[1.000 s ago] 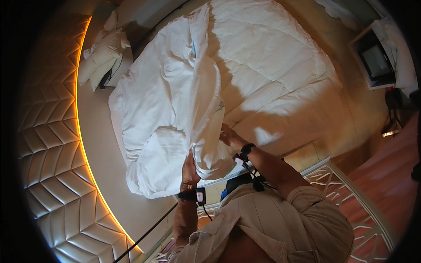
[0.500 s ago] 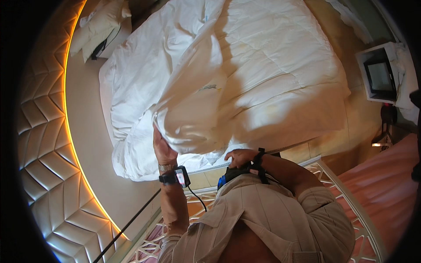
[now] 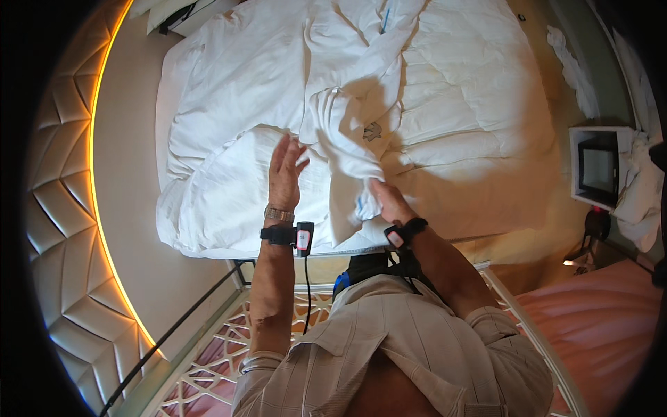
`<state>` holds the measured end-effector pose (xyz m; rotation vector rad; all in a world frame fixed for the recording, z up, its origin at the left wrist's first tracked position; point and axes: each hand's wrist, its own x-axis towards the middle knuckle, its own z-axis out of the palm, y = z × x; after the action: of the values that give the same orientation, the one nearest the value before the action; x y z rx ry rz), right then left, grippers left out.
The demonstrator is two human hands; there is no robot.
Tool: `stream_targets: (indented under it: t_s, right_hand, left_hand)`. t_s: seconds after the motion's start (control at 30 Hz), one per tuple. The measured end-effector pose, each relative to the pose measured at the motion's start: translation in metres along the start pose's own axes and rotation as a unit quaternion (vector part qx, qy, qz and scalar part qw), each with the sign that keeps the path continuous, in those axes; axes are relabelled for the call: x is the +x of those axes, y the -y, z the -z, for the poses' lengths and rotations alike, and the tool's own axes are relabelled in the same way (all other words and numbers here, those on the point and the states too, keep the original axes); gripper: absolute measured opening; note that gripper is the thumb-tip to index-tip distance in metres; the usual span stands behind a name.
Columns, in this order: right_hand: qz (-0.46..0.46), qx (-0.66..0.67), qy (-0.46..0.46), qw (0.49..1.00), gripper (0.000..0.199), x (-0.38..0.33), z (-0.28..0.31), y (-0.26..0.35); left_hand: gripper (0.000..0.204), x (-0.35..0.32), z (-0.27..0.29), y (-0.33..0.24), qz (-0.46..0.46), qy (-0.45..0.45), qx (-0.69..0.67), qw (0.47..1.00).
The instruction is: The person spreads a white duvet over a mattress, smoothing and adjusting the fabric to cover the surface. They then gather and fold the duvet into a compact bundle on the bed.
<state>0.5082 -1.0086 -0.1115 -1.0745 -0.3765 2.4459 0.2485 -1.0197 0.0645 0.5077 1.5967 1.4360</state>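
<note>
A bunched end of a white sheet (image 3: 354, 156) is gripped in my right hand (image 3: 392, 201), its fingers closed round the cloth near the bed's front edge. This raised piece hangs in folds and bears a small grey emblem; a bit of blue shows by my fingers. To its left, over the bed, my left hand (image 3: 285, 177) is open with fingers apart and nothing in it. Under the sheet and off to the right spreads a quilted white duvet (image 3: 472, 104). More loose, wrinkled white linen (image 3: 229, 97) covers the bed's left side.
A padded headboard wall (image 3: 76, 243) with a glowing light strip runs along the left. Behind me stands a white lattice frame (image 3: 208, 361), with pink fabric (image 3: 590, 320) to the right. A small white cabinet (image 3: 575, 163) with a dark front stands at the far right.
My left hand has let go of the sheet and moved up, fingers spread. My right hand has reached forward from my waist and now grips the sheet, whose raised fold has shifted right.
</note>
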Motion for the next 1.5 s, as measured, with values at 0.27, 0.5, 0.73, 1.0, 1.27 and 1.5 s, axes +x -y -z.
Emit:
stream_targets:
  t_s: [0.27,0.5,0.73,1.0,1.27,1.5]
  right_hand:
    - [-0.036,0.116,0.009,0.993,0.058,-0.049,0.009,0.052]
    - [-0.055,0.127,0.032,0.99,0.057,-0.062,-0.013,0.08]
    - [-0.058,0.125,0.095,0.986,0.055,-0.095,-0.008,0.114]
    - [0.059,-0.074,0.095,0.991,0.053,-0.115,-0.005,0.123]
    - [0.229,-0.39,-0.096,0.887,0.067,-0.09,-0.041,0.166]
    - [0.138,-0.489,0.066,0.859,0.065,-0.104,-0.07,0.138]
  left_hand:
    - [0.045,-0.108,0.027,0.148,0.162,0.191,0.005,0.968]
    - [0.026,-0.191,-0.014,0.195,0.07,0.156,0.317,0.933]
    - [0.045,-0.217,-0.05,0.19,0.205,-0.079,0.152,0.964]
    - [0.049,-0.197,-0.068,0.181,0.197,-0.202,-0.226,0.933]
    - [0.042,-0.228,0.008,0.109,0.06,-0.29,-0.263,0.918]
    - [0.038,-0.222,0.133,0.128,-0.133,-0.259,-0.425,0.857]
